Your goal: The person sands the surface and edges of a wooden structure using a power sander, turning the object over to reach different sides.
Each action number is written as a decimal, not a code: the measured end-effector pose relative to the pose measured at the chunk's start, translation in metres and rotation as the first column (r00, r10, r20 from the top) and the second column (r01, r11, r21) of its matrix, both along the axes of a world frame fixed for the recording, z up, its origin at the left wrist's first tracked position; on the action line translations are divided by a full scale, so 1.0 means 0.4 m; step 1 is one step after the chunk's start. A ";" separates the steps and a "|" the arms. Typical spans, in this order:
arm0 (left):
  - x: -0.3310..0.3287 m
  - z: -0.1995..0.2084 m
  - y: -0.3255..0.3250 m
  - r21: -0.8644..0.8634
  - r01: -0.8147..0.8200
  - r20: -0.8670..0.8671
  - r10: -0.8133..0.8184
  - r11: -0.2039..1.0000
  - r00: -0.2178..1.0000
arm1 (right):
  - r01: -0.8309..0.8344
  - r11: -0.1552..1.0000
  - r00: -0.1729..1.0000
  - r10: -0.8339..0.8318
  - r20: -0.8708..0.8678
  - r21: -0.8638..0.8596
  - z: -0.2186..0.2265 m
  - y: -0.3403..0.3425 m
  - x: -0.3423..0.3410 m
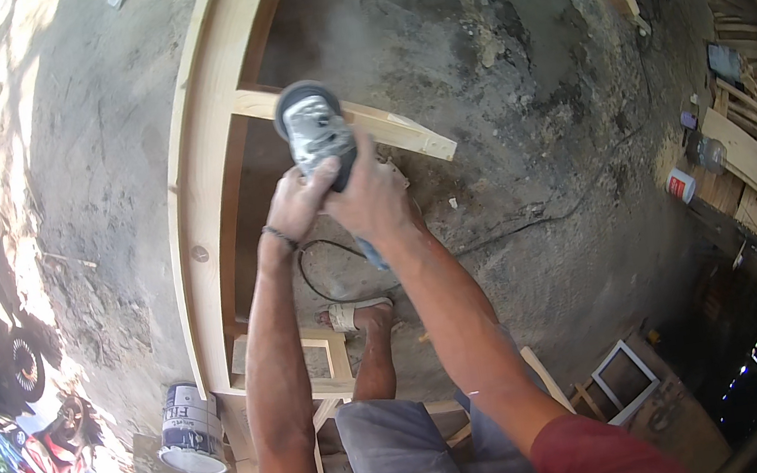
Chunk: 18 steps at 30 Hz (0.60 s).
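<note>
Left hand (pixel 296 205) and right hand (pixel 371 200) both clamped a grey round-headed power sander (pixel 316 133) against the pale wooden frame's (pixel 196 195) crosspiece.

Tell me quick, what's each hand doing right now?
Left hand: closed on the body of the power sander.
Right hand: closed on the same sander, gripping its rear handle.

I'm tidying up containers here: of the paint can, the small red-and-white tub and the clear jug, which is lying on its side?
The paint can at lower left beside the wooden frame; its round end faces sideways. The tub and jug at right stand upright.
</note>
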<state>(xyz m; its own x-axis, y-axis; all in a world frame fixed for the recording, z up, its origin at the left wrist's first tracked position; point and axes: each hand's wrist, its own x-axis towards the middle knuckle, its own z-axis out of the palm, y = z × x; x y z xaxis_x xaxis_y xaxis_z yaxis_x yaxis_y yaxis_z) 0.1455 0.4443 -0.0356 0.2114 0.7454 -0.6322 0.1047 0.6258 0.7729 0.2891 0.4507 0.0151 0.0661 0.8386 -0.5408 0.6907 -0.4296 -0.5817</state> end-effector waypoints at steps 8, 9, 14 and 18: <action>0.040 -0.001 -0.025 0.049 0.002 0.046 -0.005 0.999 0.999 | 0.057 0.998 0.998 -0.057 -0.012 -0.022 -0.007 -0.036 0.029; 0.059 -0.003 -0.031 0.050 0.073 0.011 -0.073 0.996 0.997 | 0.092 0.995 0.996 -0.092 -0.007 0.024 -0.004 -0.052 0.052; 0.209 0.015 -0.058 -0.034 0.249 0.046 -0.247 0.968 0.968 | 0.215 0.972 0.974 -0.221 0.057 0.100 -0.021 -0.151 0.186; 0.275 -0.001 -0.107 0.003 0.294 0.058 -0.293 0.956 0.954 | 0.253 0.966 0.965 -0.255 0.057 0.043 -0.018 -0.205 0.251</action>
